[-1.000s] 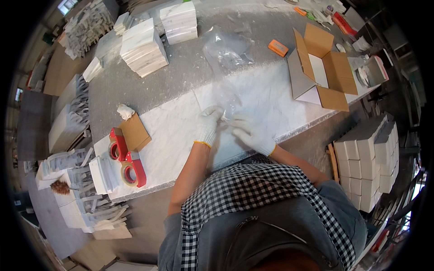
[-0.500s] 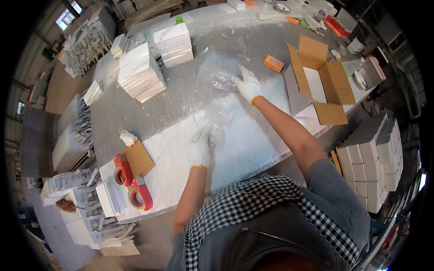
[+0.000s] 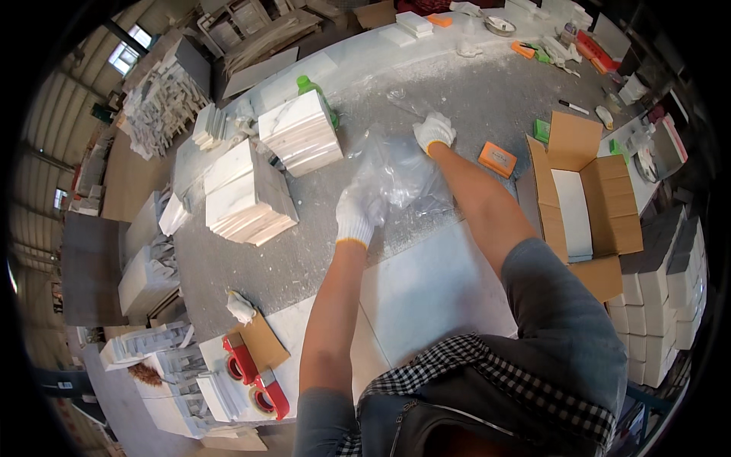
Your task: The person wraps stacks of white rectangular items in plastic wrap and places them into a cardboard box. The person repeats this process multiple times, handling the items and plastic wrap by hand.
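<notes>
A crumpled sheet of clear plastic film [image 3: 407, 171] is spread between my two white-gloved hands, above the dusty grey table. My left hand [image 3: 360, 212] grips its near left edge; some fingers are veiled by the film. Farther off, my right hand [image 3: 435, 132] has its fingers curled in at the film's far right edge. Under my forearms lie large pale marble-look slabs [image 3: 426, 289]. To the left of the film stand two stacks of white veined tiles, one nearer [image 3: 247, 194] and one farther [image 3: 301, 133].
An orange block [image 3: 497, 159] sits right of my right hand, beside an open cardboard box [image 3: 609, 206]. Two red tape dispensers [image 3: 255, 377] lie at the near left by a cardboard piece [image 3: 263, 343]. A green bottle [image 3: 311, 87] stands behind the tiles. White blocks [image 3: 655, 297] are piled at right.
Both hands have moved, the left one forward toward the film. The film is now bunched between them, and the right hand's fingers have closed. The head view has shifted too.
</notes>
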Demonstrator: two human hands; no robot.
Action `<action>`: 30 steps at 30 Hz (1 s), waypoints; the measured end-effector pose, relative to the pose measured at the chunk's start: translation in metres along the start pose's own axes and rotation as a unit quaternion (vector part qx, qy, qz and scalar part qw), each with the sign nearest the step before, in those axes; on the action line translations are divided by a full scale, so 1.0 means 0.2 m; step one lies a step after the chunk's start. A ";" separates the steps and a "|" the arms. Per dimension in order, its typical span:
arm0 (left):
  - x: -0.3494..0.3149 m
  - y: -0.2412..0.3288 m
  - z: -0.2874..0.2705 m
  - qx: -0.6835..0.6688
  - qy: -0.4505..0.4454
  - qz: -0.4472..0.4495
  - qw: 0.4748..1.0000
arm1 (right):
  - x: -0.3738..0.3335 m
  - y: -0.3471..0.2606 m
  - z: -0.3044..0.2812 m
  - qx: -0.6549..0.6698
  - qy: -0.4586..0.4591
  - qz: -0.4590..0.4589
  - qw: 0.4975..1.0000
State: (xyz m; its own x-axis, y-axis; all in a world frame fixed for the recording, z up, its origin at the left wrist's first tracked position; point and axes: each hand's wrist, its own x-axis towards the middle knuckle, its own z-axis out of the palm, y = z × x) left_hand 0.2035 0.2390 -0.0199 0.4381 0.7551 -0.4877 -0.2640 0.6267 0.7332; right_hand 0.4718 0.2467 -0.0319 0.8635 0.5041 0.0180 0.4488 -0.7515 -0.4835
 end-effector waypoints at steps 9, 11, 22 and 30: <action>-0.19 0.16 0.17 0.267 0.180 0.272 0.907 | -0.56 -0.17 -0.43 0.243 0.238 -0.275 0.899; -0.32 0.10 0.05 0.213 0.140 0.242 0.936 | -0.88 -0.09 -0.52 0.252 0.254 -0.319 0.878; -1.16 -0.24 -0.27 0.143 -0.066 -0.087 0.984 | -2.26 0.65 -0.96 0.025 -0.158 -0.663 0.732; -1.19 -0.51 -0.34 0.307 -0.154 -0.003 0.939 | -2.64 0.83 -1.02 -0.067 -0.288 -0.691 0.660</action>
State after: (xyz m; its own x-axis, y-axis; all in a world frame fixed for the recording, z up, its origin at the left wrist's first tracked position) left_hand 0.0672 0.0089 -0.0116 0.6900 0.6015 -0.4026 0.2439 0.3304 0.9118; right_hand 0.1365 -0.2313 0.0561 -0.6037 0.7972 0.0068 0.7662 0.5826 -0.2710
